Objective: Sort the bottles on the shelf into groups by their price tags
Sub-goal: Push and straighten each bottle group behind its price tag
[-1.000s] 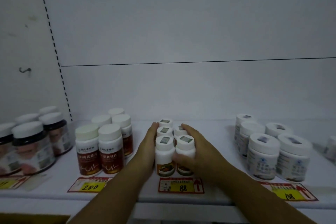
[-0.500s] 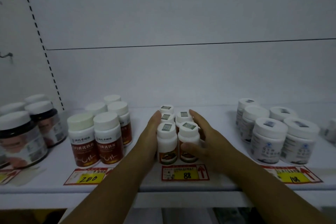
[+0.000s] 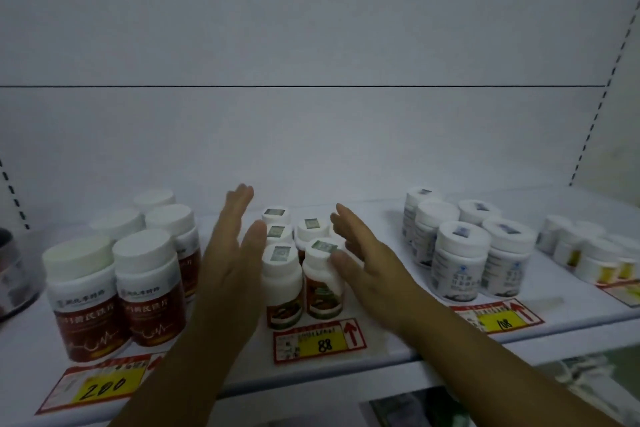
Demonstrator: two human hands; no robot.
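white shelf [image 3: 398,343], bottles [image 3: 301,270], pale back wall [image 3: 311,28]

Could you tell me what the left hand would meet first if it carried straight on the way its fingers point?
Probably nothing until the white back panel. The open left hand points along the gap between the red-labelled white-capped bottles and the small white bottles behind the 88 tag, though depth is unclear.

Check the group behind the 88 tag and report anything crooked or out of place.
The front right bottle leans toward the right hand, whose thumb touches its cap. The other small bottles stand upright behind the 88 tag. Nothing looks spilled or damaged.
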